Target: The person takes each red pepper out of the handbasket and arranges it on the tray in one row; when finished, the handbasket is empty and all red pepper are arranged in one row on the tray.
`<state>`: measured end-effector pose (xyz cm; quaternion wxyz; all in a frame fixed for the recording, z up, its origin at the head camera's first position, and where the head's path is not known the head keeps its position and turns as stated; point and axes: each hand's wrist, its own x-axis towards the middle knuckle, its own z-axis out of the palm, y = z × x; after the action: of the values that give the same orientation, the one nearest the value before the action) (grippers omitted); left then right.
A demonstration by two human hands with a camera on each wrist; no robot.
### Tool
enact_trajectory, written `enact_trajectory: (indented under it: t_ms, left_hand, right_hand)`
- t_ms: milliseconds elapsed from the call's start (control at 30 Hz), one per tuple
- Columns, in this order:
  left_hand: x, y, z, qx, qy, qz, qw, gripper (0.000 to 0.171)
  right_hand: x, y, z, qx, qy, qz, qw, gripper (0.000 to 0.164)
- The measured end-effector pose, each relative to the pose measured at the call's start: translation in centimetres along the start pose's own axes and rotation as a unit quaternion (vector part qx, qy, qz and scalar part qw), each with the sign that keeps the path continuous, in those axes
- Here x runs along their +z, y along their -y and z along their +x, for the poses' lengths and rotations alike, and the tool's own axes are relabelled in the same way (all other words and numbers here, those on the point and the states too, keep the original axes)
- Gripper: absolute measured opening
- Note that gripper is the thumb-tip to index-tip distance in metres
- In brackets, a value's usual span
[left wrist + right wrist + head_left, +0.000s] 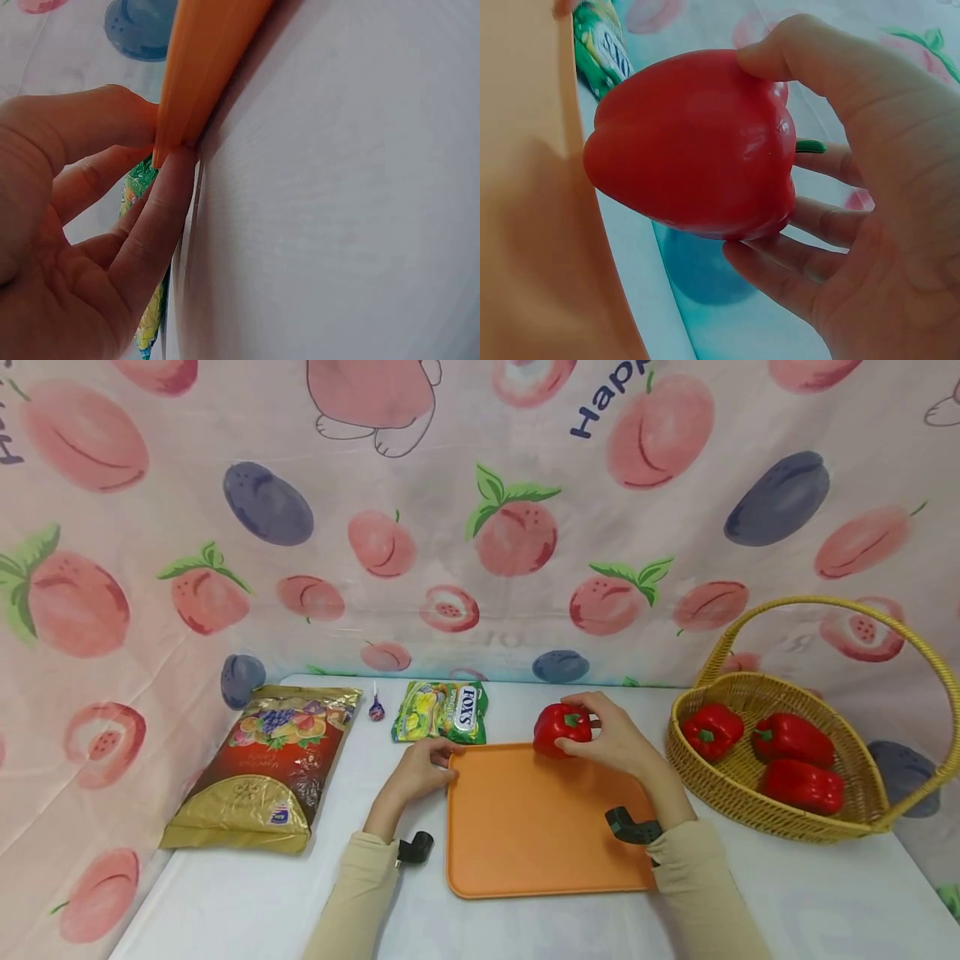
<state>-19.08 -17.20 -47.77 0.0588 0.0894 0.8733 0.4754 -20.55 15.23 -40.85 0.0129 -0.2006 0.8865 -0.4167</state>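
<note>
Head view: right fingers (582, 699) grip a red pepper (557, 727), left fingers (444, 745) pinch a tray (540, 827) near a "FOX'S" bag (438, 712).

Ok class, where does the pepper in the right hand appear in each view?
Head: the pepper is just right of centre.
Left wrist: not in it.
Right wrist: slightly above and left of centre.
Shared landmark: the orange tray, below centre, at the top, and along the left side, respectively.

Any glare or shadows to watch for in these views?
Head: bright overall, glints on the large bag; right wrist: dimmer, small highlights on the held pepper, soft shadow on the tray; left wrist: dim, shadow on the table beside the tray.
</note>
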Motion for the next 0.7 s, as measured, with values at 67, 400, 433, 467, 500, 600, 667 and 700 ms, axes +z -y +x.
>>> enact_trajectory:
  t_ms: [67,400,433,467,500,600,667,700]
  left_hand:
    - [-0.1,0.0,0.0,-0.002,0.000,-0.001,1.0000,0.031]
    - [-0.4,0.1,-0.2,-0.010,0.003,-0.003,0.9999,0.031]
    - [-0.4,0.1,-0.2,-0.011,0.003,-0.003,0.9999,0.030]
    - [-0.3,0.1,-0.3,-0.014,0.004,-0.003,0.9999,0.030]
    - [-0.3,0.1,-0.3,-0.017,0.004,-0.004,0.9998,0.029]
    - [-0.2,0.0,-0.3,-0.018,0.004,-0.001,0.9998,0.029]
    - [-0.1,0.0,-0.2,-0.017,0.006,-0.001,0.9998,0.029]
    - [0.0,0.0,-0.1,-0.015,0.006,0.001,0.9999,0.029]
  right_hand:
    - [0.8,0.6,0.4,0.006,0.005,0.005,1.000,0.065]
    - [4.6,2.9,2.2,-0.011,0.031,-0.002,0.999,0.065]
    - [4.9,3.0,2.3,-0.015,0.034,-0.004,0.999,0.064]
    - [5.1,3.1,2.4,-0.017,0.037,-0.005,0.999,0.064]
    - [5.3,3.2,2.5,-0.021,0.039,-0.009,0.999,0.063]
    - [5.8,3.5,2.7,-0.030,0.047,-0.018,0.998,0.061]
    - [6.0,3.7,2.8,-0.030,0.052,-0.021,0.998,0.060]
    - [6.1,3.7,2.9,-0.030,0.055,-0.023,0.998,0.060]
